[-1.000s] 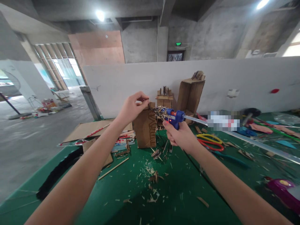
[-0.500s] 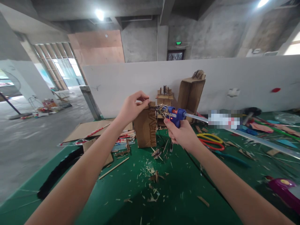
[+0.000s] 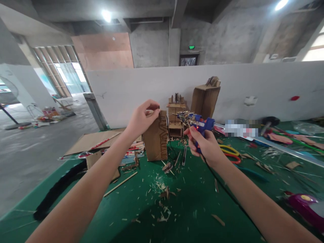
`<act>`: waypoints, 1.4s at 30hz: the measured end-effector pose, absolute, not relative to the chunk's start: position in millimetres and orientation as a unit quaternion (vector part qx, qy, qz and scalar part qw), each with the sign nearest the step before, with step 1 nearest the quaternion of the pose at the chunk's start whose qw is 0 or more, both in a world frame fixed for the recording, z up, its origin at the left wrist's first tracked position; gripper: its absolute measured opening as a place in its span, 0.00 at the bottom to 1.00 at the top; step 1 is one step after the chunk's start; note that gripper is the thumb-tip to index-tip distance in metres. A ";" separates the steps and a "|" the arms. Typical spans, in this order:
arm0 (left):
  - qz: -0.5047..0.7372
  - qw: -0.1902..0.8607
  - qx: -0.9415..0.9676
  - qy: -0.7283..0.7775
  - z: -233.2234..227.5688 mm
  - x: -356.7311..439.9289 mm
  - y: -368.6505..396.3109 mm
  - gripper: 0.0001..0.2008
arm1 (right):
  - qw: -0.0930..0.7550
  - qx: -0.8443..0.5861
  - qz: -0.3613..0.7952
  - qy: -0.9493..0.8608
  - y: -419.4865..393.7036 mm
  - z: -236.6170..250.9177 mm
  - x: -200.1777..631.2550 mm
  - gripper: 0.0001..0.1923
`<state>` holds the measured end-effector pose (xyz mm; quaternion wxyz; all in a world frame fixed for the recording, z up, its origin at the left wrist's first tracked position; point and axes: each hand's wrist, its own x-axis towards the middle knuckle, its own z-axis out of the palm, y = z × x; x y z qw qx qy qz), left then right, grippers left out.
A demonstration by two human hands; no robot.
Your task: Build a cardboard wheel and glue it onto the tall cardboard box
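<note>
My left hand (image 3: 145,116) is at the top of an upright cardboard box (image 3: 154,143), thumb and fingers pinched together against its upper edge. Whatever lies between those fingertips is too small and hidden to name. To the right of the box, my right hand (image 3: 206,143) grips a blue hot glue gun (image 3: 201,124) by its handle, and a small red light glows on it. Wood and cardboard scraps cling to the gun's front, which points left, apart from the box. A clear glue stick (image 3: 288,150) extends behind it to the right.
Behind stand a small cardboard structure (image 3: 176,108) and a taller cardboard box (image 3: 206,98), before a white partition (image 3: 131,84). Scissors with yellow and red handles (image 3: 230,155), a wooden stick (image 3: 120,184), a black fuzzy strip (image 3: 59,192) and many scraps lie on the green table (image 3: 182,206).
My right hand has drawn the glue gun to the right, away from the box's top edge. My left hand stays pinched at the box's top.
</note>
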<state>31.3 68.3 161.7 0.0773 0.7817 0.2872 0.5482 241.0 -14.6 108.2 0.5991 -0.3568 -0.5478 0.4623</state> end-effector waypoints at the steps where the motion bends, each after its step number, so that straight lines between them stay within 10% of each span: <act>1: 0.547 0.072 0.784 0.286 161.4 31.3 68.9 0.07 | 0.606 -0.353 0.461 -0.544 -14.0 107.4 242.4 0.18; 9: 0.574 -0.014 0.757 0.312 154.8 22.1 56.5 0.32 | 0.662 -0.321 0.456 -0.501 -14.3 109.8 244.7 0.15; 12: 0.550 0.116 0.724 0.400 141.5 10.1 54.5 0.39 | 0.663 -0.305 0.472 -0.495 -15.0 110.8 247.7 0.15; 21: 0.510 0.508 0.629 0.292 120.3 -3.3 76.7 0.39 | 0.629 -0.255 0.541 -0.497 -15.4 114.4 254.5 0.18; 42: 0.454 0.568 0.632 0.268 93.3 -13.6 118.8 0.18 | 0.400 -0.398 0.471 -0.678 -55.2 136.3 241.0 0.20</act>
